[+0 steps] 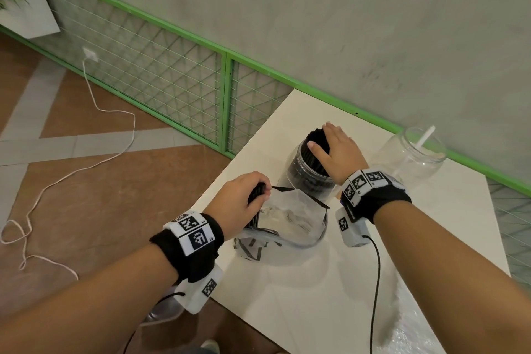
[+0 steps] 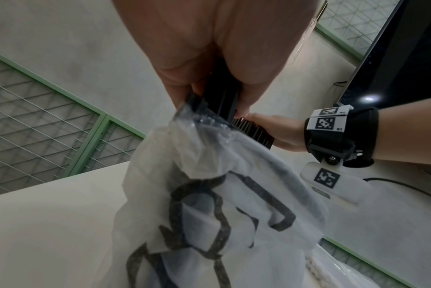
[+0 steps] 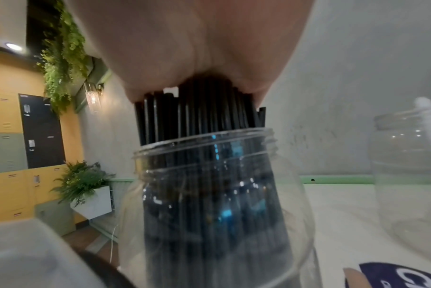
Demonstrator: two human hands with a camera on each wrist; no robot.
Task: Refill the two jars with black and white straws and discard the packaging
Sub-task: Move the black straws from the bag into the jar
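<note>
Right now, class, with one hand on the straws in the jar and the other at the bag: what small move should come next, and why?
Probably the left hand should lift its few black straws out of the plastic bag toward the jar. The right hand already holds that jar's bundle to one side, and the other jar shows only one white straw.

The jar [image 1: 309, 174] near the table's far edge is clear, glossy plastic with a moulded screw thread at its mouth; the black straws [image 3: 204, 115] in it are smooth, faintly shiny plastic; the second jar [image 1: 413, 152] at the far right edge is the same clear glossy stuff. The packaging bag [image 2: 224, 204] is thin, crinkled, frosted plastic film with matt black print; the table [image 1: 330, 282] is smooth, matt white; the wristbands [image 1: 382, 198] look like matt black cloth.
</note>
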